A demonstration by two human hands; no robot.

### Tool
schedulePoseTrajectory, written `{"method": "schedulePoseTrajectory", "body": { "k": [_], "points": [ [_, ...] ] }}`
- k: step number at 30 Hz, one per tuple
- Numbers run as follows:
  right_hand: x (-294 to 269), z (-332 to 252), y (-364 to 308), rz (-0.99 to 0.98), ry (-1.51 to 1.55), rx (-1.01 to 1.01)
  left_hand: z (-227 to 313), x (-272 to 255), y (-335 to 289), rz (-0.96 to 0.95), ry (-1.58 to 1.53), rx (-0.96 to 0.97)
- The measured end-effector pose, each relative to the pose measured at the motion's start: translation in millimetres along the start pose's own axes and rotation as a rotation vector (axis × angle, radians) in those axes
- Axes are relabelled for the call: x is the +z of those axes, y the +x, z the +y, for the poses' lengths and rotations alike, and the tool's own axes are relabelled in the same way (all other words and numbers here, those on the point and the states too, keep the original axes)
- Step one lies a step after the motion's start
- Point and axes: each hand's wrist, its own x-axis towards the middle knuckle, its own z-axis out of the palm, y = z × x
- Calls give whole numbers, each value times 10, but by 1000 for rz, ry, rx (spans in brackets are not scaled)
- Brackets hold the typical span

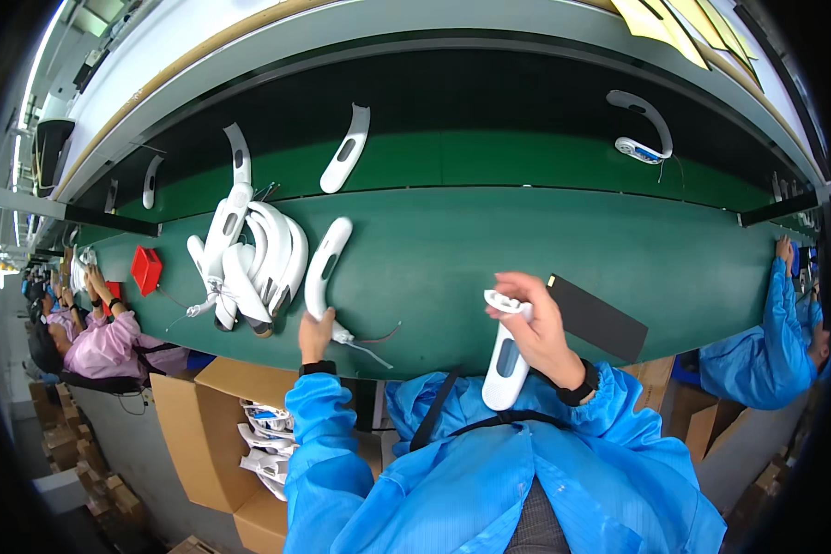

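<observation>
Near the front edge of the bench, my left hand [316, 337] is closed on the lower end of a white curved plastic handle [321, 263], which has a dark oval slot. Thin wires [369, 351] trail from that end to the right. My right hand [547, 332] grips another white plastic handle [505, 374] with a grey oval window, tilted over the bench edge close to my body. The fingers wrap round its upper end, where a scalloped white rim shows. Left of my left hand lies a pile of similar white curved handles [266, 249] with loose wires.
A flat black rectangular block [596, 319] lies right of my right hand. Single white pieces [346, 152] rest toward the back, one with a blue part [642, 150] at the right. A red bin [146, 270] stands left. Below, an open carton [189, 434] holds white parts. Co-workers sit at both sides.
</observation>
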Motion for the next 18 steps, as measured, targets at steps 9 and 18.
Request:
{"method": "schedulePoseTrajectory", "body": {
  "k": [9, 18],
  "points": [
    [170, -119, 162, -114, 192, 106, 2121, -90, -1008, -168, -1195, 315],
    [204, -71, 144, -251, 190, 298, 2632, -121, -1448, -526, -1349, 699]
  ]
}}
